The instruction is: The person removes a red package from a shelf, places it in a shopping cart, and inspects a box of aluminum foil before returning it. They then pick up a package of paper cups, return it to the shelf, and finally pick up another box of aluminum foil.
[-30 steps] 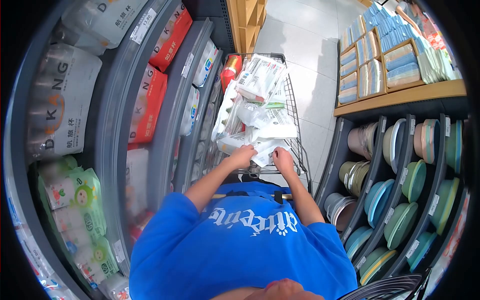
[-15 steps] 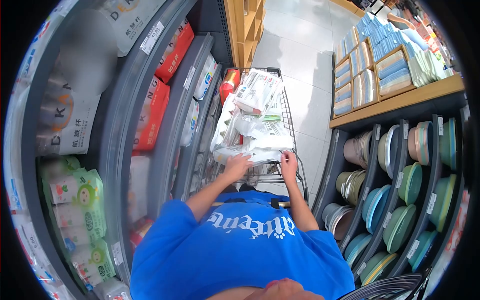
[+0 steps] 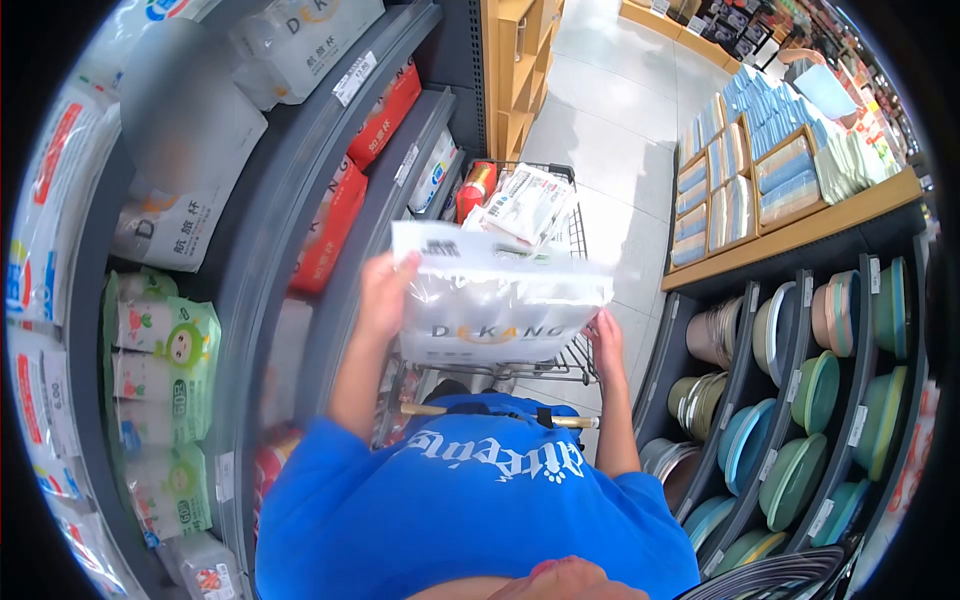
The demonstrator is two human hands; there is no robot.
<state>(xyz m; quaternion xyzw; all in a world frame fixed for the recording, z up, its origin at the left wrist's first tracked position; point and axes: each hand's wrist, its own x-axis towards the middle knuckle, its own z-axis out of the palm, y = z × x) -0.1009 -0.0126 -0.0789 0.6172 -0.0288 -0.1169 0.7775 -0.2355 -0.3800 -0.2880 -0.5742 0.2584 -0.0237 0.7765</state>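
Observation:
A clear and white plastic package (image 3: 500, 310) printed "DEKANG" is held up in front of the blue shirt, above the near part of the wire cart (image 3: 572, 215). My left hand (image 3: 383, 295) grips its left edge. At its right edge, my right hand (image 3: 605, 340) has its fingers closed on the plastic. Behind the package, white packs (image 3: 527, 205) and a red item (image 3: 477, 190) lie in the cart. The held package hides much of the cart's contents.
Shelves (image 3: 345, 130) with red packs (image 3: 385, 118) and green packs (image 3: 165, 370) rise at the left. Stacked bowls (image 3: 820, 390) fill the right shelves, below a wooden ledge (image 3: 800, 235) with folded cloths. A person's arm (image 3: 800, 57) shows at the far upper right.
Both hands have risen from the cart with the package, which is now upright and nearer. The view has shifted slightly, and the cart looks lower and farther right.

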